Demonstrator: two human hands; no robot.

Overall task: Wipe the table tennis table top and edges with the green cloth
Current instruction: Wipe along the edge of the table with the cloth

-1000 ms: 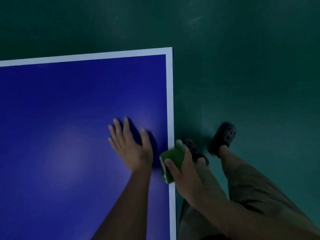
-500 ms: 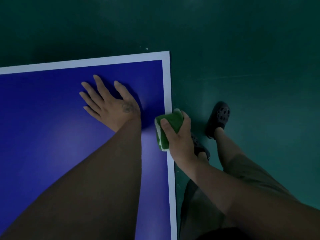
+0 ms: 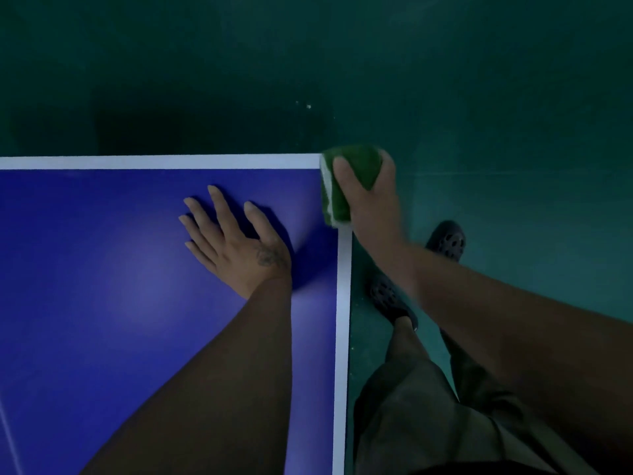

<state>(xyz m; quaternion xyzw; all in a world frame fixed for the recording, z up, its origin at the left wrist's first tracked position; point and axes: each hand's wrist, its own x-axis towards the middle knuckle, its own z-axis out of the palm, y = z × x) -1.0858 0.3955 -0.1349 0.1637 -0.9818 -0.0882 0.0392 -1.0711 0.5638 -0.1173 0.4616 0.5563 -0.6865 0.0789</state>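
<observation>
Green cloth (image 3: 364,166) sits over the far right corner of the table (image 3: 102,269), on the white border (image 3: 342,320). Right hand (image 3: 375,200) grips it, thumb across the top and the other fingers hidden behind it. Left hand (image 3: 236,241) rests flat on the blue top, fingers straight and spread, holding nothing.

Risk 1: at the corner the cloth may run off the edge and lose contact.

Risk 2: the bare left palm may smear the top.

No brand, label or writing is legible.

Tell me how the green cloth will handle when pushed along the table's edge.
The green cloth is probably soft and squashy: it bulges into a rounded wad under the right hand. Likely light, since that one hand holds it at the corner. It should slide easily, as the table top looks smooth and glossy.
</observation>
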